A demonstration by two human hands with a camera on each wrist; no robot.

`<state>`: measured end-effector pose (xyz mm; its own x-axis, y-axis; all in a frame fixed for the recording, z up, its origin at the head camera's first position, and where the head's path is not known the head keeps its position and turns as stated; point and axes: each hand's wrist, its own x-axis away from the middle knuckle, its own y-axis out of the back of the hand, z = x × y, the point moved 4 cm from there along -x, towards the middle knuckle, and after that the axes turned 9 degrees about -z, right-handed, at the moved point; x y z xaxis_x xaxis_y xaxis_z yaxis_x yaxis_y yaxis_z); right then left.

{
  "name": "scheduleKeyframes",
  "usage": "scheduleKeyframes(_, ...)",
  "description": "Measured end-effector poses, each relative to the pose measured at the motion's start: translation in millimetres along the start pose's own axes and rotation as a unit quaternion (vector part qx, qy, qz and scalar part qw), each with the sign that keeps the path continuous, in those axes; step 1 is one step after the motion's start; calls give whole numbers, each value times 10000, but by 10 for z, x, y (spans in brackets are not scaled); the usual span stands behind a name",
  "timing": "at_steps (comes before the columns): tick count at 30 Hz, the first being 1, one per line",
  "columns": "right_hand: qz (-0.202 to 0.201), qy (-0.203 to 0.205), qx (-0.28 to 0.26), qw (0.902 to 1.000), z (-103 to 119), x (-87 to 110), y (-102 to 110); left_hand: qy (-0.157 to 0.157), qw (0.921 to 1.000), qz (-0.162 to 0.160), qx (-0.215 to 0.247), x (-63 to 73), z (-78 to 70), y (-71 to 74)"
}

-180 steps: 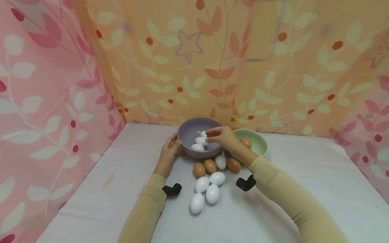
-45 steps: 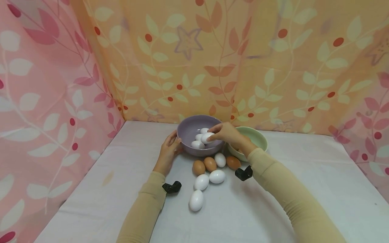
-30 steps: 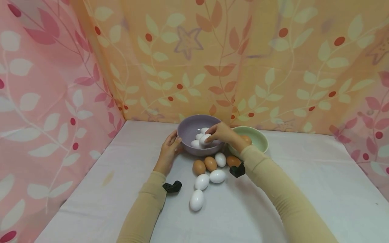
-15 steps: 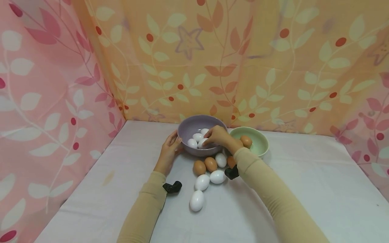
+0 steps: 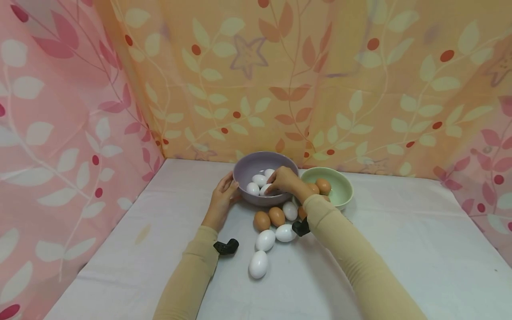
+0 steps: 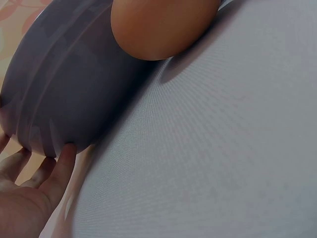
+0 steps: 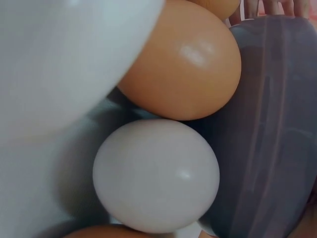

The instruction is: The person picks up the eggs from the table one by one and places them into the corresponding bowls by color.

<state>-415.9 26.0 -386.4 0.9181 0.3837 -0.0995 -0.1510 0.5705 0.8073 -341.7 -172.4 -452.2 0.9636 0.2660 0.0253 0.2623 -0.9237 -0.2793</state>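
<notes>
My left hand (image 5: pixel 221 200) holds the side of a purple bowl (image 5: pixel 250 166); in the left wrist view its fingertips touch the bowl's outer wall. My right hand (image 5: pixel 286 181) reaches over the near right rim, its fingers on a white egg (image 5: pixel 264 190) low in the bowl. Beside that lie other white eggs (image 5: pixel 260 180). In front of the bowl rest brown eggs (image 5: pixel 262 221) and white eggs (image 5: pixel 266 240). The right wrist view shows a white egg (image 7: pixel 156 176) and a brown egg (image 7: pixel 185 62) near the bowl's wall; the right hand's fingers are out of that view.
A green bowl (image 5: pixel 342 189) with brown eggs (image 5: pixel 323 186) stands right of the purple bowl, partly behind my right forearm. A white cloth (image 5: pixel 400 231) covers the table. Patterned curtains (image 5: pixel 320 89) hang behind and at the sides.
The right hand has lowered a white egg into the purple bowl, and the eggs there have shifted. One white egg has left the table since the oldest frame. The left hand has stayed put.
</notes>
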Motion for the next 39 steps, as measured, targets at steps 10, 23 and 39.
scheduleKeyframes(10,92,89,18,9999,1,24,2,-35,10000,14,-18,12,-6,-5)
scheduleKeyframes(23,-266,-239,-1629,9860,39,363,390,-3,10000,-23,6,0,17,-2)
scheduleKeyframes(39,48,-533,-2872,9564,-193,1135,421,-2,10000,-9,-5,14,-19,-10)
